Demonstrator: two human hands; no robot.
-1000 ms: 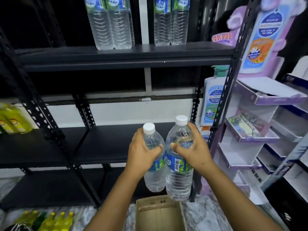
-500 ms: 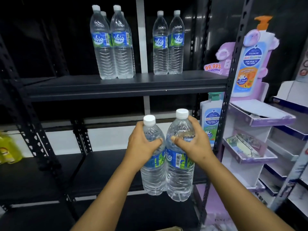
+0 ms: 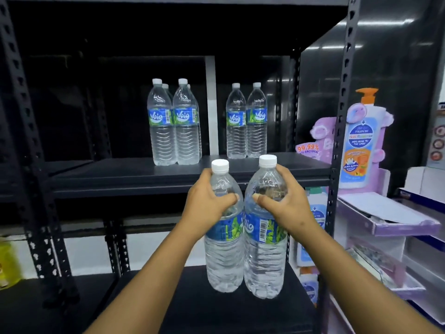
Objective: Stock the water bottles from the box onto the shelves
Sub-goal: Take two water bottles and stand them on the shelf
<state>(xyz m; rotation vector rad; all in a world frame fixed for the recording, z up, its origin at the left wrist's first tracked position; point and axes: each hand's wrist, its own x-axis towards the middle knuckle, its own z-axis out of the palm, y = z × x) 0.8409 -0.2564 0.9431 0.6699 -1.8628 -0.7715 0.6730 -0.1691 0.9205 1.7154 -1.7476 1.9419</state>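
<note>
Since a second ago I have raised both bottles clear of the box, now out of view, to the upper shelf (image 3: 168, 174) edge; placement comes next. My left hand (image 3: 207, 203) grips the left bottle (image 3: 224, 251) by its shoulder, and my right hand (image 3: 286, 203) grips the right bottle (image 3: 265, 259) likewise, at 6 o'clock from the stocked bottles (image 3: 245, 124).

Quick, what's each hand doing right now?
Left hand: grips the left water bottle.
Right hand: grips the right water bottle.
</note>
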